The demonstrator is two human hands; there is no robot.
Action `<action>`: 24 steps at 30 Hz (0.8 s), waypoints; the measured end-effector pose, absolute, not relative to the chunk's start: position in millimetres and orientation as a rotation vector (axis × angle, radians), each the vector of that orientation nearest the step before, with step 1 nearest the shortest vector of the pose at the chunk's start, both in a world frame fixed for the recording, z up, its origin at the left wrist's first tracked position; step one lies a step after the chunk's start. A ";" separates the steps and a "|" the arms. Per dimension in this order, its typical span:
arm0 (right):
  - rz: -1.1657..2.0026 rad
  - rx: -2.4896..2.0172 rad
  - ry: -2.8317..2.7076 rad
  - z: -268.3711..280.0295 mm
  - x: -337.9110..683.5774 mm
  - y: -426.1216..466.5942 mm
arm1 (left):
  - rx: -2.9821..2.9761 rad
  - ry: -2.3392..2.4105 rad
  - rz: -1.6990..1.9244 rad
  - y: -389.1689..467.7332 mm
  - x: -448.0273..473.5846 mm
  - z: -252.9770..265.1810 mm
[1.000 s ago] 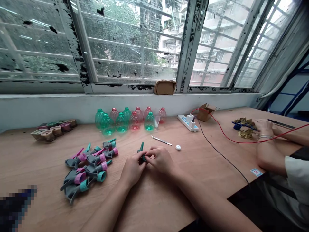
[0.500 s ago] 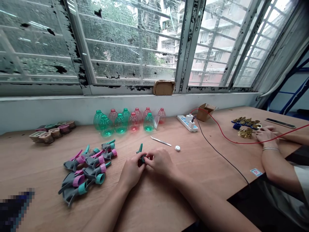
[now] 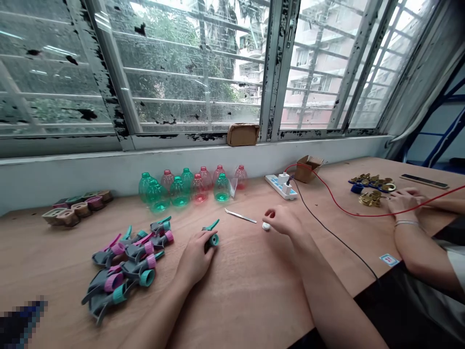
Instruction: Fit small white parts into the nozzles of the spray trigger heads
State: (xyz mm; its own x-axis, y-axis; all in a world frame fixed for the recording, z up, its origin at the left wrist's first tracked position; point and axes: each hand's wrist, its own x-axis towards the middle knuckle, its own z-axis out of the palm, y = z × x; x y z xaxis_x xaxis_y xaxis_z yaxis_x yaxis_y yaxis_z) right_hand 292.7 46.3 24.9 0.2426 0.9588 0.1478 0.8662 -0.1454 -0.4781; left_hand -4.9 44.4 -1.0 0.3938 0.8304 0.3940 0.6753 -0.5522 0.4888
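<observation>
Wooden tabletop: It lay beneath both hands, running well out to either side of the left-hand grip.
Pile of sprayer heads: Grey bodies with pink or teal collars and levers lay heaped to the left of the grip, apart from it.
Row of bottles: Clear green and pink bottles stood upright beyond the grip, near the wall.
Right hand: It was held off to the right of the grip, forearm slanting up and inward, fingers curled loosely with a small gap at the tips and nothing visible in them.
Left hand: It rested low, back upward, thumb and fingers closed around one sprayer head.
Sprayer head: It was in the left-hand grip, teal collar turned toward the viewer, teal lever angled up to the right; the fingers hid most of its body.
Tweezers: They lay beyond and right of the grip.
White cap: It sat right of the grip, just under the right fingertips; contact could not be told.
</observation>
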 end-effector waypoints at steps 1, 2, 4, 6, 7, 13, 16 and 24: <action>0.336 -2.059 -1.664 22.1 302.5 47.2 | 2.446 1.363 0.874 50.8 -4.7 -0.8; 0.400 -2.050 -1.668 18.5 309.4 48.4 | 2.484 1.405 0.842 57.9 -4.2 -0.3; 0.500 -2.027 -1.687 10.8 315.3 51.8 | 2.540 1.486 0.759 72.4 -1.3 1.7; 0.554 -2.021 -1.711 4.3 314.5 56.0 | 2.577 1.529 0.682 84.3 3.6 6.0; 0.557 -2.027 -1.722 1.9 313.1 58.2 | 2.594 1.529 0.663 88.4 6.1 9.3; 0.459 -2.069 -1.738 -3.0 308.1 63.9 | 2.699 1.542 0.724 91.7 -10.8 53.1; 0.435 -2.066 -1.747 -3.3 307.6 61.6 | 2.641 1.615 0.595 88.4 -49.6 83.9; 0.411 -1.989 -1.721 6.0 307.1 53.7 | 2.480 1.685 0.239 66.0 -127.1 103.0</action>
